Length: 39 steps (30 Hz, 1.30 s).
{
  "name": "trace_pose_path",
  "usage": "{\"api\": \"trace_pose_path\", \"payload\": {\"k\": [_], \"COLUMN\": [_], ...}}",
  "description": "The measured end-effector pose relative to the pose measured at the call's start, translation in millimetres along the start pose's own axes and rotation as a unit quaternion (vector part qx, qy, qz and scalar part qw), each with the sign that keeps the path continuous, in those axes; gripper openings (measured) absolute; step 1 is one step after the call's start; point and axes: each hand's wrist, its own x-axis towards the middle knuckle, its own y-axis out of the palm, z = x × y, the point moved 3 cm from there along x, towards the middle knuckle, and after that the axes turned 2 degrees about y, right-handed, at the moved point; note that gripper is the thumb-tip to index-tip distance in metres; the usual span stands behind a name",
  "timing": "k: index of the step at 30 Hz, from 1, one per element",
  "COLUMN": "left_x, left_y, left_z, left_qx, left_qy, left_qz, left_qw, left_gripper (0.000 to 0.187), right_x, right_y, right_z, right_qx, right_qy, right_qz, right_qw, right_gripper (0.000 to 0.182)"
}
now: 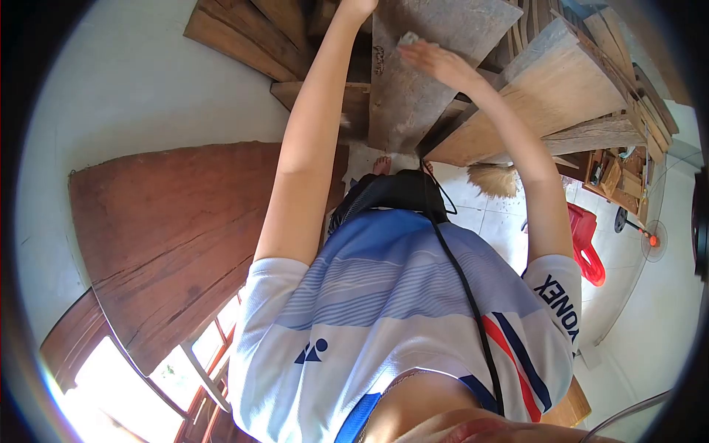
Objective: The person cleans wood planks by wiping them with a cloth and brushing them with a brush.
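Observation:
My right hand (437, 63) lies over a wide grey wooden board (402, 107), fingers close together and slightly blurred. At its fingertips is a small crumpled pale piece (408, 38), perhaps a cloth, pressed against the board's face. The board stands upright in front of my feet, with dark rough marks near its left edge. My left arm reaches up to the top of the view, where my left hand (360, 6) is beside the board's upper left side. The frame's edge cuts off its fingers.
Brown planks (244, 37) lean at the upper left, and a light wide board (532, 100) leans at the right. A large reddish-brown panel (177, 229) stands on the left. A straw broom (493, 180), a red plastic chair (583, 240) and a fan (653, 241) are to the right.

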Motion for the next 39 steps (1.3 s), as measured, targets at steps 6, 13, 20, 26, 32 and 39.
{"api": "trace_pose_path", "payload": {"k": [6,13,20,26,32,39], "left_x": [10.8,5.7,3.5,2.2,2.5,0.9], "left_y": [-4.8,0.4,-0.8,2.1,0.6,-1.9], "left_z": [23.2,10.7,9.1,10.1,9.8,6.9], "left_qx": [-0.019,-0.037,-0.026,-0.03,-0.029,-0.025], "left_qy": [0.028,0.0,0.0,-0.002,-0.002,-0.002], "left_qz": [0.009,0.002,0.007,0.007,0.002,0.001], "left_qw": [0.999,0.999,1.0,1.0,1.0,1.0], "left_gripper": [0.072,0.068,0.068,0.068,0.068,0.069], "right_x": [-1.4,-5.5,-52.0,-35.2,-25.2,-41.4], "right_y": [-79.5,-89.7,2.1,-94.5,-81.9,-36.3], "right_z": [-46.7,-53.1,-5.4,-52.3,-36.6,-5.1], "right_qx": [0.021,-0.037,0.034,0.107,0.063,0.114], "right_qy": [0.025,0.15,-0.021,0.156,0.242,0.164], "right_qz": [-0.11,-0.203,0.001,-0.145,-0.283,-0.194], "right_qw": [0.993,0.967,0.999,0.971,0.926,0.96], "right_gripper": [0.055,0.057,0.047,0.057,0.074,0.075]}}
